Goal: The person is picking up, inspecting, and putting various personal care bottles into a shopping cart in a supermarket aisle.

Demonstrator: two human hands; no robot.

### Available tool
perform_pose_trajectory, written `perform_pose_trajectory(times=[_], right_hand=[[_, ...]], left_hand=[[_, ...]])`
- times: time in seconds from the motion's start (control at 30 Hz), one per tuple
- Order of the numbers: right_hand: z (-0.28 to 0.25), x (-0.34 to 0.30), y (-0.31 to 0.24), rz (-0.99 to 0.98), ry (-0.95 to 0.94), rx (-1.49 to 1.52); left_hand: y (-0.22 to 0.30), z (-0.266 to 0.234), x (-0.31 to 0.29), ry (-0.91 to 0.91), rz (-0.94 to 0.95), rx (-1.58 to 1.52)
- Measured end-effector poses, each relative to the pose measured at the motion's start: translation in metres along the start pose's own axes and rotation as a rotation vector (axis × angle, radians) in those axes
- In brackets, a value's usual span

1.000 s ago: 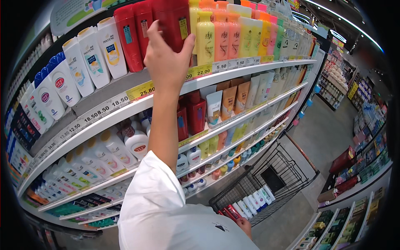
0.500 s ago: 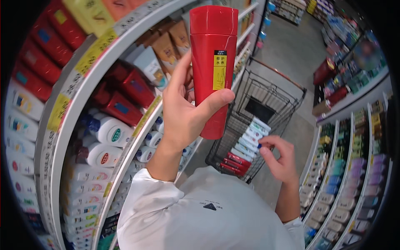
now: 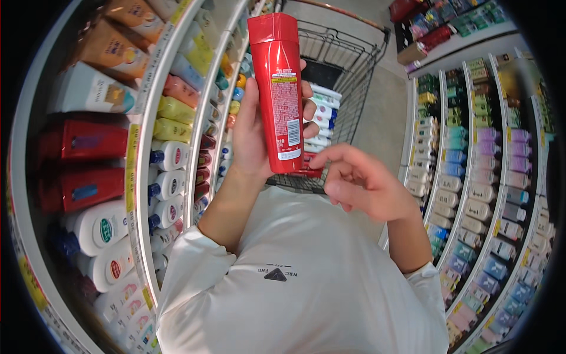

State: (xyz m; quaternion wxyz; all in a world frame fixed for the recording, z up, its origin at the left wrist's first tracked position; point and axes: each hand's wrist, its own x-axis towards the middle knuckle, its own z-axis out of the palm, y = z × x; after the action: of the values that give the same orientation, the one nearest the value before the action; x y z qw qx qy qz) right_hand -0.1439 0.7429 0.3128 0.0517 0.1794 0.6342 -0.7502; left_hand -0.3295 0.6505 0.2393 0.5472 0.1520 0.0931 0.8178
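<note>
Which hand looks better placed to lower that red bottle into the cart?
Probably the left hand: it grips the red bottle, with the wire shopping cart beyond it. The right hand looks empty, near the bottle's base.

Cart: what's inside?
White bottles, with something red below them in view. The red bottle and left hand cover part; anything underneath can't be seen.

The shampoo bottle (image 3: pixel 275 100) I'm holding is glossy red, its back carrying pale fine print, a yellow-green strip and a black-and-white striped barcode (image 3: pixel 293 133). My T-shirt (image 3: pixel 300 312) is white with a dark triangle printed on it. My shopping cart (image 3: pixel 328 74) is black wire grid. The squeeze tubes (image 3: pixel 112 50) are brown and orange, the oval-labelled bottles (image 3: pixel 113 266) white.
</note>
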Motion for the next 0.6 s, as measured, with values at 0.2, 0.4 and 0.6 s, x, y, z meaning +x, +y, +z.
perform_pose_trajectory(times=[0.2, 0.4, 0.6], right_hand=[[-0.024, 0.02, 0.021, -0.245, 0.219, -0.585], [-0.073, 0.0, 0.094, -0.061, 0.586, -0.397], [-0.06, -0.039, 0.208, 0.296, 0.72, -0.287]], left_hand=[[-0.023, -0.04, 0.001, 0.241, -0.337, 0.095], [-0.061, -0.203, 0.013, 0.538, -0.806, 0.572], [-0.143, -0.365, -0.071, -0.181, -0.799, 1.625]])
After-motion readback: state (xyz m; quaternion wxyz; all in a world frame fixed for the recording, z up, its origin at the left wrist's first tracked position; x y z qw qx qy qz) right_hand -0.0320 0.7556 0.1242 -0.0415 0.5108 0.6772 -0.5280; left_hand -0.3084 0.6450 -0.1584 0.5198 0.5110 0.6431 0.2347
